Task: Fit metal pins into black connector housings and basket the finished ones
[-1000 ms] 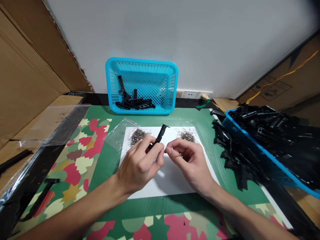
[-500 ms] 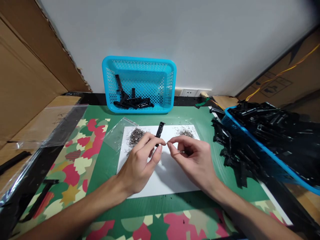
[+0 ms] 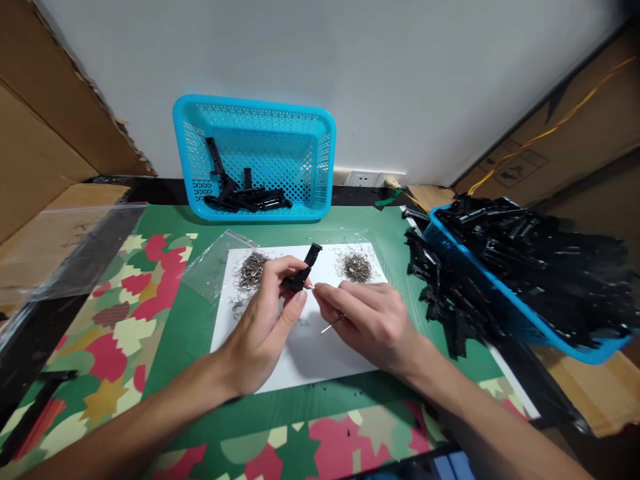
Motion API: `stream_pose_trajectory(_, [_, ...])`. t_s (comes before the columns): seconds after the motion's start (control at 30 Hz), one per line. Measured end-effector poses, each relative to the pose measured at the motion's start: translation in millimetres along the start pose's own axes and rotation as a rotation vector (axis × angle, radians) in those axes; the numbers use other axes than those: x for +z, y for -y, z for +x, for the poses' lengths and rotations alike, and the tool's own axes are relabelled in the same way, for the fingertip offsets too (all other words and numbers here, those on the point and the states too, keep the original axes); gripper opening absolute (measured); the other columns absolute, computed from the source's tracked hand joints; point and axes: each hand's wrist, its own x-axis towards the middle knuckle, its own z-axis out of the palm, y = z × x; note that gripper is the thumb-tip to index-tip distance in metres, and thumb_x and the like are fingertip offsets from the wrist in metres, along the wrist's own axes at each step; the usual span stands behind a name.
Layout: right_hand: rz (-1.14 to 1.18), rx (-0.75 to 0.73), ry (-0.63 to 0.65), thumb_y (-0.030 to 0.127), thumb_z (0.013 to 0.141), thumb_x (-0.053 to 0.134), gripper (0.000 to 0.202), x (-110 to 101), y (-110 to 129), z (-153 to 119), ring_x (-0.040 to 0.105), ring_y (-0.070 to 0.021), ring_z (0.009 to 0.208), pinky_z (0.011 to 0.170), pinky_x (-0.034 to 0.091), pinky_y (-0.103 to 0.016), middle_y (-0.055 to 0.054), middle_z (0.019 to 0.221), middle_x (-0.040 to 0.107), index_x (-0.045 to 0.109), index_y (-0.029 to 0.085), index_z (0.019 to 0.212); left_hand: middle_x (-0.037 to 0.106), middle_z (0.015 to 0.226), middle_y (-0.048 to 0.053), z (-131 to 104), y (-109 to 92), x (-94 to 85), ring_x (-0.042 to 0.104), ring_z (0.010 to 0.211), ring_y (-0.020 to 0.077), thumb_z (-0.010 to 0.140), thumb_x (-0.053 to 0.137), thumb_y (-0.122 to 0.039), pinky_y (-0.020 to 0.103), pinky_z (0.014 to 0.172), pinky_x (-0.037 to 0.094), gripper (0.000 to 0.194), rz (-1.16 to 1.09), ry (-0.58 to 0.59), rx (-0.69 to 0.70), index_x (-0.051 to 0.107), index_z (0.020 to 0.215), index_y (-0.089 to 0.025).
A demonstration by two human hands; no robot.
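Observation:
My left hand (image 3: 267, 317) is closed around a black plastic part (image 3: 301, 272), with its narrow upper end standing up past the fingertips. Close by on the right, my right hand (image 3: 367, 313) is pinched, and a thin metal rod (image 3: 331, 326) sticks out beneath its fingers. A tiny bright tip shows between the two hands, near the part's lower end; I cannot tell whether it touches. Both hands are above a white sheet (image 3: 280, 373). On the sheet lie a left pile of tiny metal pieces (image 3: 253, 270) and a right pile of similar metal pieces (image 3: 357, 266).
A blue basket (image 3: 255, 110) with several black parts stands against the wall. To the right, a blue bin (image 3: 480, 257) is heaped with black parts, and more loose black parts (image 3: 445, 293) lie beside it. A clear plastic bag (image 3: 207, 270) lies left of the sheet.
The black part has tilted and shows more fully in my left hand. A thin metal rod now shows under my right hand, which has turned palm down. The whole view has shifted.

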Motion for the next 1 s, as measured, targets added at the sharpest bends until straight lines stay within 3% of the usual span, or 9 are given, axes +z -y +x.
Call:
stream_pose_trajectory(0.13, [-0.105,-0.146,0.018,0.006,0.104,0.049,0.022,2,-3,-2,0.045,-0.0112,0.051,0.045,0.034,-0.031,0.003,0.063,0.056,0.066,0.008,0.117,0.054,0.137,0.008,-3,1,1.4,0.053,0.128,0.0262,0.11,0.047,-0.032,0.043,0.107,0.045,0.038,0.032,0.025,-0.002,0.039,0.147,-0.033])
stream_pose_trajectory(0.3, [-0.17,-0.246,0.031,0.004,0.104,0.043,0.025,-1,2,4,0.048,-0.0134,0.051,0.046,0.035,-0.032,0.002,0.063,0.054,0.065,0.006,0.116,0.053,0.143,0.009,-3,-2,3.3,0.052,0.132,0.0279,0.111,0.045,-0.036,0.046,0.111,0.044,0.043,0.053,0.019,-0.006,0.037,0.153,-0.034])
stream_pose_trajectory(0.47, [-0.189,-0.246,0.046,0.007,0.104,0.046,0.022,-2,5,5,0.047,-0.0135,0.051,0.046,0.034,-0.033,0.001,0.064,0.053,0.067,0.011,0.101,0.055,0.144,0.008,-2,-7,5.8,0.059,0.122,0.0265,0.112,0.041,-0.039,0.044,0.108,0.047,0.05,-0.033,0.003,-0.069,0.036,0.161,-0.035])
stream_pose_trajectory(0.67, [-0.154,-0.231,0.023,0.009,0.107,0.042,0.028,-5,4,6,0.045,-0.0125,0.052,0.048,0.036,-0.033,0.0,0.065,0.058,0.07,0.009,0.105,0.06,0.137,0.004,-3,-14,4.8,0.056,0.128,0.0243,0.113,0.042,-0.039,0.035,0.103,0.047,0.049,-0.132,0.02,-0.131,0.039,0.161,-0.038])
stream_pose_trajectory(0.83, [-0.136,-0.223,0.015,0.009,0.106,0.041,0.03,-4,5,5,0.046,-0.0128,0.053,0.049,0.037,-0.032,0.0,0.065,0.059,0.071,0.009,0.105,0.061,0.136,0.005,-4,-14,5.7,0.057,0.125,0.0243,0.112,0.043,-0.039,0.036,0.107,0.045,0.05,-0.131,0.017,-0.118,0.039,0.162,-0.036])
stream_pose_trajectory(1.0, [-0.137,-0.182,-0.021,0.009,0.107,0.043,0.032,-3,5,5,0.044,-0.0121,0.051,0.049,0.034,-0.032,0.001,0.061,0.055,0.072,0.015,0.095,0.062,0.136,0.006,-5,-12,5.2,0.06,0.116,0.0242,0.112,0.044,-0.04,0.036,0.099,0.047,0.051,-0.136,0.01,-0.13,0.04,0.162,-0.034])
